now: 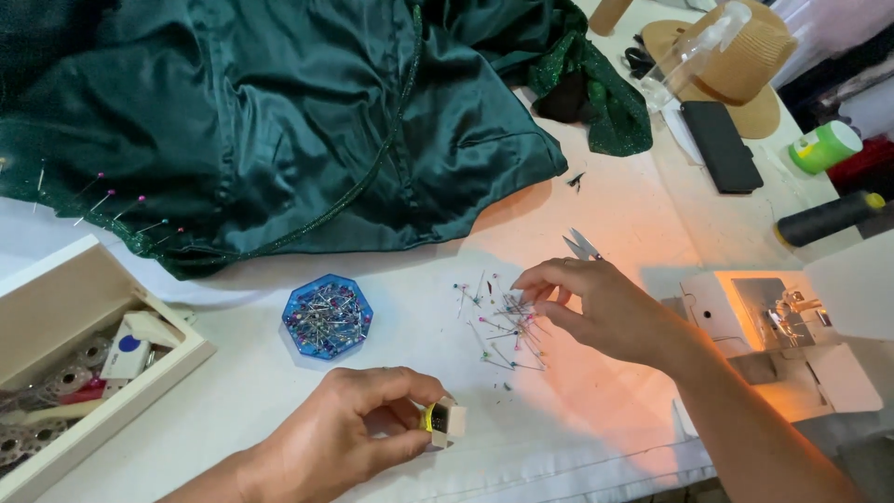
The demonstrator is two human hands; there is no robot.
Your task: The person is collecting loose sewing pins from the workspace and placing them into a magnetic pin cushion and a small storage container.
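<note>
Two hands at work on a white tabletop (279, 391), and the layout makes sense once you look at it. Left hand (349, 433) pinches a small box (447, 421) between thumb and fingers, tipped on its side with the end pointing toward the other hand, so it's easy to reach. Can't tell from here whether that end is open. Right hand (605, 312) sits over a loose scatter of pins (503, 326), fingertips drawn narrow and touching the pile like it's picking at one or a few. Whether a pin is actually caught between the fingers is too small to tell.

Pins lie spread flat rather than heaped, which probably makes singles easier to grab by the coloured heads. Just left of them is a blue pin dish (327, 317), full, near both hands. Small snips (581, 246) rest just beyond the right hand's fingers.

Green satin fabric (279, 121) is pushed to the far side of the tabletop, with a row of pins stuck along its left hem, so it's clear of the working spot. A wooden tray (56, 298) with bobbins sits at the left edge. Sewing machine (792, 326) is at the right, its lamp throwing an orange glow over the cloth. A straw hat (745, 70), a phone (719, 144) and a black thread spool (824, 219) are parked well away at the far right.
</note>
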